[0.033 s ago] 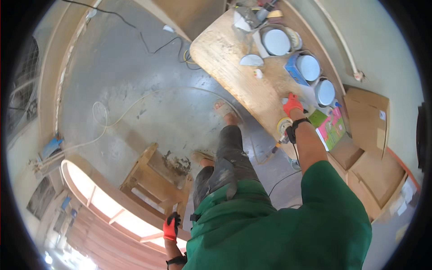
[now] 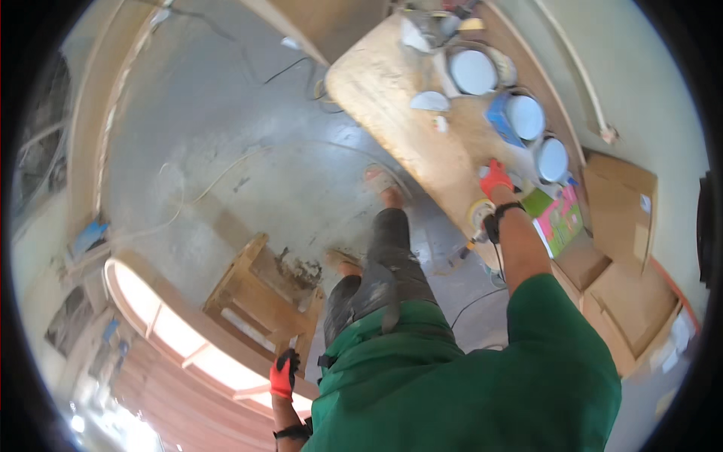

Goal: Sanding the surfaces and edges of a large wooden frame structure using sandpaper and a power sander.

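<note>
My right hand (image 2: 495, 178), in a red glove, reaches down onto the wooden worktable (image 2: 392, 113). Its fingers look closed, with a small pale patch at their side; what they hold is too blurred to name. Just beneath the wrist, at the table's near edge, lies a power sander (image 2: 480, 213) with a round yellowish pad. A green sheet (image 2: 536, 202) and a pink-and-green printed packet (image 2: 559, 222) lie to the right of that hand. My left hand (image 2: 283, 374), in a red and black glove, hangs low beside a curved wooden frame (image 2: 181, 350), its fingers curled and nothing visible in them.
Several round pale-lidded containers (image 2: 473, 71) stand along the table's back, one in a blue box (image 2: 503, 119). A half-round white piece (image 2: 430, 101) lies there too. Cardboard boxes (image 2: 621, 197) stand at right, a wooden stool (image 2: 260, 301) at left. A hose (image 2: 218, 181) crosses the floor.
The whole view has shifted slightly, with the table and its contents a little farther right and lower. My right hand stays at the same place on the table.
</note>
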Available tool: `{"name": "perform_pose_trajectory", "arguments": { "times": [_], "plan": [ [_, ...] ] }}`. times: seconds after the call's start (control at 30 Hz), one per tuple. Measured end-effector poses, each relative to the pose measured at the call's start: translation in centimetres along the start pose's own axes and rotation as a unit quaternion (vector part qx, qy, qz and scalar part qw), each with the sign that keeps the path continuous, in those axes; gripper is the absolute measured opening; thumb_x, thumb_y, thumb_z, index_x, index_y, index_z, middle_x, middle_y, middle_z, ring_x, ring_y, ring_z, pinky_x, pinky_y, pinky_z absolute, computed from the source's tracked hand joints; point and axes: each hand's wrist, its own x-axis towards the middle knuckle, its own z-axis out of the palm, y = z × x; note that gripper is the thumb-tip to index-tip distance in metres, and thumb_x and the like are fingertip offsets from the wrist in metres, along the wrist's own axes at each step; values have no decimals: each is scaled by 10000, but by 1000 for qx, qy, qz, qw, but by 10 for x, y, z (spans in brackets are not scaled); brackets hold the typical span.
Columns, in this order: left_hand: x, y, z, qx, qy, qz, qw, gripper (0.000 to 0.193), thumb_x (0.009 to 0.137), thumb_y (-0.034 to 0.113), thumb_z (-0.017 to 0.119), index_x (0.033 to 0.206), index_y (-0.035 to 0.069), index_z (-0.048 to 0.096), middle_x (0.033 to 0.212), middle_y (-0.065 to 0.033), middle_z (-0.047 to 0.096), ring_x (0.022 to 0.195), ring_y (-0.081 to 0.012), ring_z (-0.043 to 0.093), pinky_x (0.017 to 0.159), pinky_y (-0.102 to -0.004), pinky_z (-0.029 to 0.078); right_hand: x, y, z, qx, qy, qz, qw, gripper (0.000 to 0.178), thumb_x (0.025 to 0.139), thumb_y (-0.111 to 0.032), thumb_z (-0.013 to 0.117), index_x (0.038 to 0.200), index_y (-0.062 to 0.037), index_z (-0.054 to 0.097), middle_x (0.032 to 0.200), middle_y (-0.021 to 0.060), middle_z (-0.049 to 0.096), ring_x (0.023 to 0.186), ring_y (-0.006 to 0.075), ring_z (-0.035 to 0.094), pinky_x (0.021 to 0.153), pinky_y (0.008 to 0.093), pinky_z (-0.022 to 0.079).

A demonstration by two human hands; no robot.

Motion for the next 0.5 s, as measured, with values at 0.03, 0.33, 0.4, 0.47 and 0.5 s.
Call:
{"name": "perform_pose_trajectory", "arguments": {
  "times": [0.03,0.33,0.4,0.47,0.5],
  "plan": [
    [11,17,15,-23,-22,29,999,343,994,181,546,1263,-27,596,1107,-124,687,969,-171,645,854,-292,511,38,56,37,8,76,-41,996,612,820,-237,630,1369,-56,431,1410,213,476,1270,385,516,1048,470,438],
    [4,99,91,142,-39,131,980,371,943,137,630,1287,1,595,1195,-93,682,1093,-158,622,979,-302,474,-12,16,-37,-168,-35,-36,985,486,864,-158,526,1342,-70,550,1390,192,537,1287,346,512,1047,431,436],
    [10,109,95,136,-55,162,976,365,939,136,633,1277,4,603,1189,-95,685,1089,-157,623,977,-303,475,0,20,-33,-200,-44,-76,976,472,859,-181,554,1320,-81,571,1329,198,579,1226,357,556,1013,446,458],
    [3,122,102,158,-53,137,976,362,929,142,638,1270,22,613,1185,-93,686,1085,-159,626,972,-311,476,3,5,-40,-237,-53,-119,963,458,855,-204,583,1299,-91,592,1267,205,620,1164,369,599,979,461,480],
    [11,103,99,157,-37,158,974,366,921,155,648,1265,33,618,1182,-99,687,1084,-166,628,969,-316,474,-9,-20,-46,-198,-71,-195,958,453,830,-216,628,1264,-85,617,1272,210,617,1151,363,606,970,443,490]
  ]
}}
